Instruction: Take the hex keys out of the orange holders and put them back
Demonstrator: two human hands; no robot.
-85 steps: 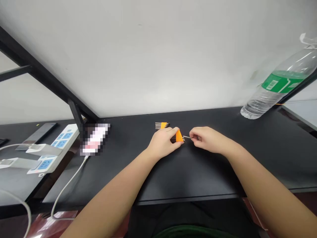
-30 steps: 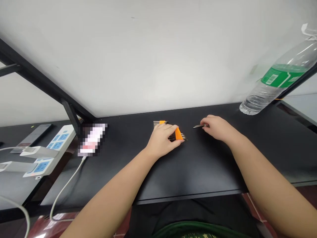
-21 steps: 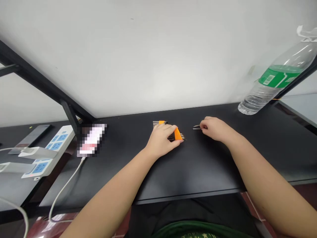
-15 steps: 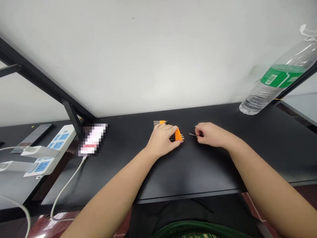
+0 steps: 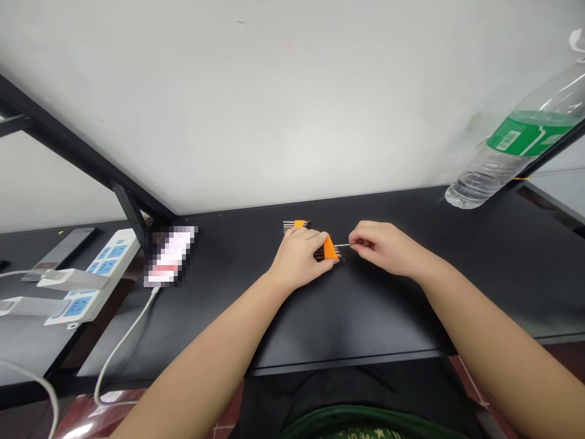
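My left hand [image 5: 299,259] rests on the black desk, its fingers and thumb closed round an orange-and-black hex key holder [image 5: 329,248]. Metal tips stick out of the holder's right end. Beyond my knuckles shows another orange band [image 5: 300,224] with several thin metal rods pointing left; my hand hides whether it joins the same holder. In a pinch, my right hand [image 5: 377,244] grips a thin metal hex key [image 5: 342,245]. The key lies level, and its left end reaches the orange end of the holder. My fingers cover the key's other end.
A large clear bottle with a green label [image 5: 525,134] stands at the back right by the wall. To the left, a phone [image 5: 171,256] lies with a white cable [image 5: 114,353]. Farther left sits a power strip [image 5: 103,277] with chargers, beside a black metal frame [image 5: 77,152].
My right hand has moved a little left, bringing the hex key up to the holder's end. My left hand keeps its grip in place. The view has shifted slightly.
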